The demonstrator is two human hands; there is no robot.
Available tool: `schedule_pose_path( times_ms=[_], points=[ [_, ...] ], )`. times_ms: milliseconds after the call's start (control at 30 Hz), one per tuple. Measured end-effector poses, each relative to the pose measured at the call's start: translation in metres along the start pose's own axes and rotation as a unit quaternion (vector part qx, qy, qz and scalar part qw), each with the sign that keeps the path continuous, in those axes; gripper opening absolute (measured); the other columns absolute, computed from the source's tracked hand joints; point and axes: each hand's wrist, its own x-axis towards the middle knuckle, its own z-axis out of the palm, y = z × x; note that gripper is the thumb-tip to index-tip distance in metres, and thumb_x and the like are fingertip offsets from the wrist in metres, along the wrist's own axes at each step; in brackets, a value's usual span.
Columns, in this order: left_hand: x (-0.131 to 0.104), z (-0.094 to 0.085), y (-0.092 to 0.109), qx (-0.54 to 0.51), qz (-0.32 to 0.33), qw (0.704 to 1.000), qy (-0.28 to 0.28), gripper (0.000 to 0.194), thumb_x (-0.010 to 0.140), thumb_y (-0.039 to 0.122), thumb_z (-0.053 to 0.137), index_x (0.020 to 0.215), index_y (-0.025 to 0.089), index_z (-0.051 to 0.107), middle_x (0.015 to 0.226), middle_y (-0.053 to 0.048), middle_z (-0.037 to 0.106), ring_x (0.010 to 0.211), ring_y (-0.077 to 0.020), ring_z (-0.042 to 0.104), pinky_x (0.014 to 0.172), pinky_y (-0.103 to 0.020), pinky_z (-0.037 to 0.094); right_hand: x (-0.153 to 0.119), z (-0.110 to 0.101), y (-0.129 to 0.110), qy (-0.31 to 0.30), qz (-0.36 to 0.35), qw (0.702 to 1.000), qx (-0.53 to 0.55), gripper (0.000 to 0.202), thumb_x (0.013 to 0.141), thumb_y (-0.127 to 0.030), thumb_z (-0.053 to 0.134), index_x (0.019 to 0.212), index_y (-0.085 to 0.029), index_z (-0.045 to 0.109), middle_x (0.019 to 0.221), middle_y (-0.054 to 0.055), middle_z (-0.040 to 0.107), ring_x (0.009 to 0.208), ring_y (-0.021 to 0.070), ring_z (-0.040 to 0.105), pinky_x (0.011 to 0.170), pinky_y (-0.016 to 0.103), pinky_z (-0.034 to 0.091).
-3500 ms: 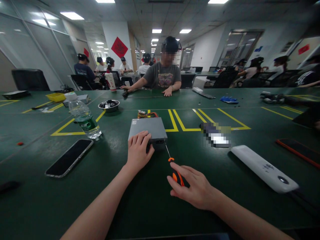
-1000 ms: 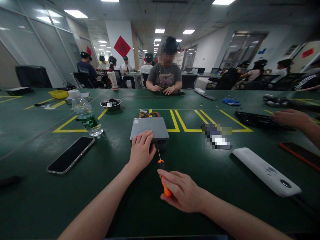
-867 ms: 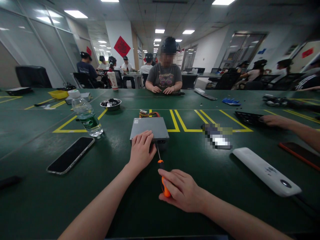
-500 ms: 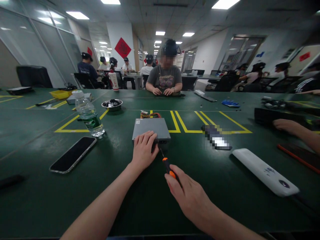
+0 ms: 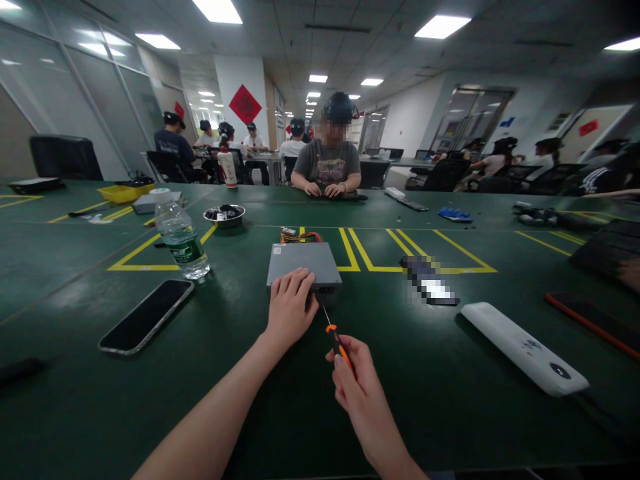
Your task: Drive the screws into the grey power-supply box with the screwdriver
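A grey metal box point(image 5: 303, 261) with a bundle of coloured wires point(image 5: 305, 236) behind it sits on the green table point(image 5: 240, 373). My left hand point(image 5: 291, 307) rests over its front left edge, fingers on the top and thumb at the near side, gripping it. In my right hand point(image 5: 354, 373) is an orange and black screwdriver point(image 5: 336, 339), held by the handle between thumb and fingers. The shaft points up and away toward the front face of the box, just right of my left thumb. Whether the tip touches the box cannot be made out.
At left are a phone point(image 5: 147, 317), a water bottle point(image 5: 183, 240) and a metal bowl point(image 5: 224, 215). To the right lie a blurred phone point(image 5: 430, 283) and a white device point(image 5: 523, 347). A person point(image 5: 327, 163) sits opposite.
My right hand has turned more upright and its fingers have shifted round the screwdriver handle. My left hand stays on the box. At far right, another person's hand has drawn back with the dark object.
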Motion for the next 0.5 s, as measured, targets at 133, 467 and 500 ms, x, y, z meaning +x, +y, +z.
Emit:
schedule_pose_path(
  times_ms=[133, 467, 500],
  points=[
    [0.000, 0.000, 0.000, -0.002, -0.001, 1.000, 0.005, 0.033, 0.080, 0.019, 0.049, 0.113, 0.021, 0.052, 0.118, -0.007, 0.057, 0.112, -0.0239, 0.047, 0.092, -0.041, 0.034, 0.005, 0.015, -0.007, 0.054, 0.199, 0.945, 0.253, 0.036, 0.069, -0.033, 0.069, 0.095, -0.018, 0.048, 0.056, -0.010, 0.039, 0.039, 0.0024, 0.030, 0.036, 0.013, 0.022],
    [0.001, -0.002, 0.001, 0.006, -0.008, 1.000, -0.009, 0.029, 0.082, 0.021, 0.048, 0.111, 0.021, 0.053, 0.118, -0.006, 0.057, 0.112, -0.0233, 0.047, 0.093, -0.040, 0.034, 0.013, 0.024, -0.009, 0.094, 0.311, 0.855, 0.404, 0.018, 0.076, -0.028, 0.063, 0.084, -0.014, 0.056, 0.070, 0.002, 0.056, 0.048, 0.0047, 0.046, 0.033, 0.011, 0.027],
    [0.001, -0.002, 0.001, 0.007, -0.009, 1.000, -0.009, 0.029, 0.082, 0.022, 0.048, 0.111, 0.022, 0.053, 0.118, -0.006, 0.057, 0.112, -0.0231, 0.047, 0.093, -0.040, 0.034, 0.014, 0.024, -0.008, 0.090, 0.311, 0.859, 0.397, 0.019, 0.076, -0.028, 0.064, 0.084, -0.014, 0.056, 0.070, 0.002, 0.056, 0.048, 0.0049, 0.046, 0.032, 0.011, 0.026]
  ],
)
